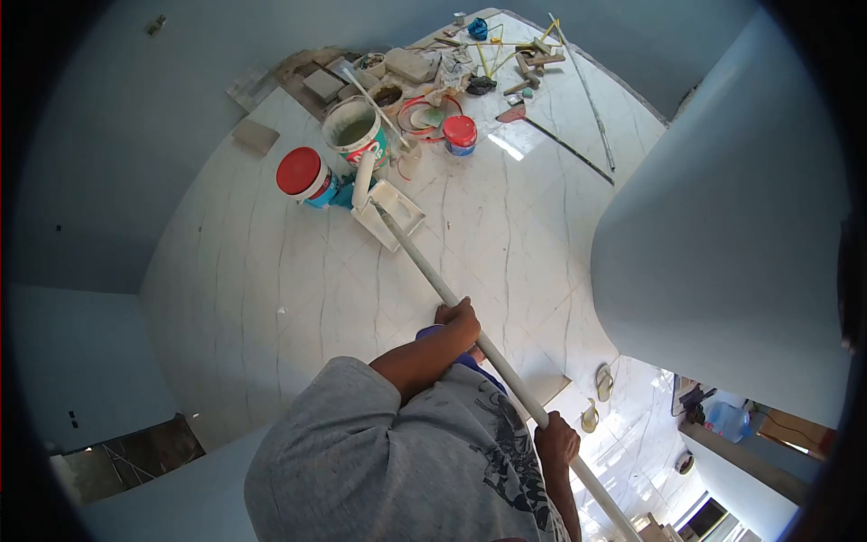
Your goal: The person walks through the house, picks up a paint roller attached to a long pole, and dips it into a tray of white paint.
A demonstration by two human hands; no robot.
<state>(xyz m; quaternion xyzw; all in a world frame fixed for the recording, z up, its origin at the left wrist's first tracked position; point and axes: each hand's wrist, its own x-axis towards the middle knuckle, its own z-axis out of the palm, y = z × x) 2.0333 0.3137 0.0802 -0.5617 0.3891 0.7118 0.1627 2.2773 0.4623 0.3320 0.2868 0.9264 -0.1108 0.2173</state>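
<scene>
Pole (433,275): long, stiff, smooth, likely light; roller (363,179) at far end over tray (390,214). Left hand (459,323) clamped mid-shaft, right hand (555,445) clamped nearer. Best gripped two-handed, spread.

Bright daylight fills the room, with a sharp white glare patch on the glossy tiled floor (506,144); strong fisheye curvature bends the walls, black vignette rings the frame, and focus stays fairly crisp throughout
</scene>
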